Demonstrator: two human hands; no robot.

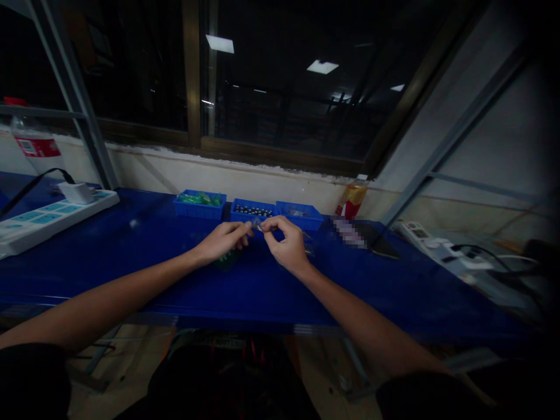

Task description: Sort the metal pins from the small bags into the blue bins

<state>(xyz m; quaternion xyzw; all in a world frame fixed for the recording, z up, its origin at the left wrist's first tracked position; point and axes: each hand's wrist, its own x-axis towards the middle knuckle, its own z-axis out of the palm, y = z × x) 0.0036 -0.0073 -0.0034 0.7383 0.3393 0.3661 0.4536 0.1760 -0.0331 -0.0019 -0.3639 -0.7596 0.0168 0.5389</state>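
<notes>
Above the blue table, a small clear plastic piece [257,224] is between my two hands; its exact kind is too small and dim to make out. My right hand [286,240] is closed, pinching the piece between thumb and fingers. My left hand [224,240] has its fingers curled together, fingertips at the piece's left edge. Partly hidden under my left hand, something green [225,259] lies on the table. Just behind the hands stand a blue bin of small dark and silvery parts [252,211] and a blue bin with small clear pieces [300,214].
A blue bin of green pieces [200,199] stands at the back left. White power strips lie left [56,216] and right [431,245]. A drink bottle [352,198] and a dark flat device [380,240] are at right; a red-labelled bottle [37,146] stands far left.
</notes>
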